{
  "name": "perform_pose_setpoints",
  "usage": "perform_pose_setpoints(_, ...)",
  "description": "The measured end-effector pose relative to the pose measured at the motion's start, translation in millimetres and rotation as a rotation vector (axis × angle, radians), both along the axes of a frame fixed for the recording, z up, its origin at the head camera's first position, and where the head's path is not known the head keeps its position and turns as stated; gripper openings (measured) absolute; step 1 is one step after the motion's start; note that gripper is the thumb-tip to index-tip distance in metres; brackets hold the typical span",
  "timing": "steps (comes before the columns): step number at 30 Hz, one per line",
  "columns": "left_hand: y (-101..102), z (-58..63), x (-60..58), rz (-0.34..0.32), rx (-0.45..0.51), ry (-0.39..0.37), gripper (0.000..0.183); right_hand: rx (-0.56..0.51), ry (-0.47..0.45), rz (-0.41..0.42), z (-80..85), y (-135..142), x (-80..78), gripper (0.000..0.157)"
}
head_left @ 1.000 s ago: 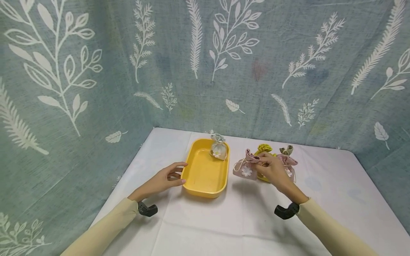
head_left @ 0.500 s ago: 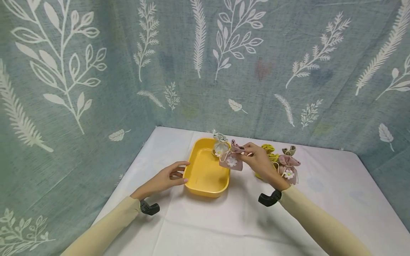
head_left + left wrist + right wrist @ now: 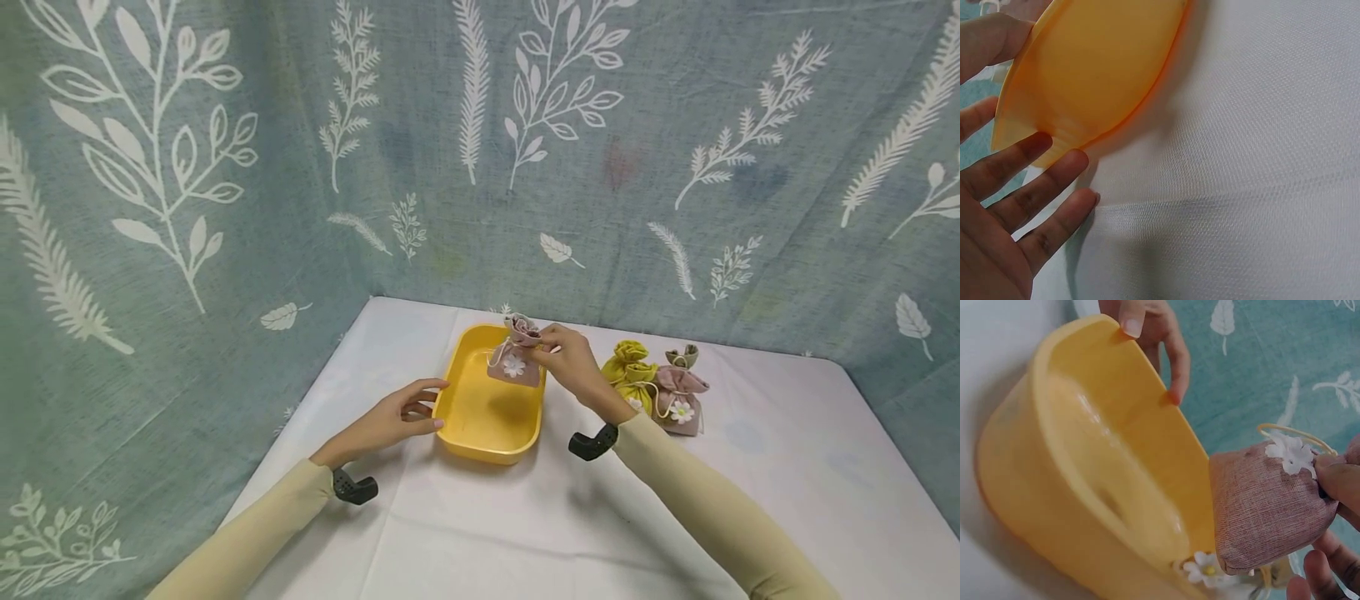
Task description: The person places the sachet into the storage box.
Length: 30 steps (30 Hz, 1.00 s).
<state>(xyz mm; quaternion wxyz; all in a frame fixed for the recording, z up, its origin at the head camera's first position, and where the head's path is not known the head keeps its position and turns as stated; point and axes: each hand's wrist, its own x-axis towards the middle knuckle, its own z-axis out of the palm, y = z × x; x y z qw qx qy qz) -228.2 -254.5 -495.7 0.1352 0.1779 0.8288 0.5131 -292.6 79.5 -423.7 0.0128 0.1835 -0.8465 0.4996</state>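
My right hand (image 3: 576, 367) pinches a pink drawstring pouch (image 3: 501, 374) by its gathered neck, holding it above the far right end of a yellow tray (image 3: 480, 429). A white cloth flower (image 3: 1290, 453) decorates the pouch's front. Inside the tray, mostly hidden behind the pink pouch, is a pale pouch whose white flower with a yellow centre (image 3: 1200, 570) shows in the right wrist view. With fingers fairly straight, my left hand (image 3: 393, 423) touches the tray's left side. In the left wrist view its fingertips (image 3: 1072, 161) are against or just beside the wall.
To the right of the tray, two yellow pouches (image 3: 637, 385), another pink pouch (image 3: 681, 402) and a green pouch (image 3: 684, 357) stand close together on the white-covered table (image 3: 480, 533). A blue-green leaf-patterned curtain (image 3: 420, 150) hangs behind and at the left.
My right hand has carried the pink pouch leftward from beside the other pouches to above the tray. The left hand stays at the tray's left side.
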Motion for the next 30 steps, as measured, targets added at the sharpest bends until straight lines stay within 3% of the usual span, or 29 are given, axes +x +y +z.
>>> perform_pose_setpoints(6,-0.8,-0.9,0.5,0.000,0.000,-0.004,0.071,0.015,0.022,0.018,-4.7,-18.3,-11.3,0.041)
perform_pose_setpoints(11,-1.9,-1.1,0.2,0.001,0.006,-0.005,0.071,0.052,0.053,0.029,-6.6,-30.8,-21.0,0.040)
perform_pose_setpoints(18,-2.2,1.5,0.6,-0.005,0.008,-0.012,0.071,0.184,0.084,0.003,-8.1,-44.1,-30.9,0.014)
perform_pose_setpoints(26,-5.6,0.8,0.3,-0.021,0.011,-0.014,0.072,0.305,0.150,-0.025,-13.4,-58.5,-40.7,0.010)
perform_pose_setpoints(30,-4.2,0.6,0.1,-0.014,0.002,-0.013,0.070,0.327,0.116,-0.048,-14.6,-64.1,-42.8,0.011)
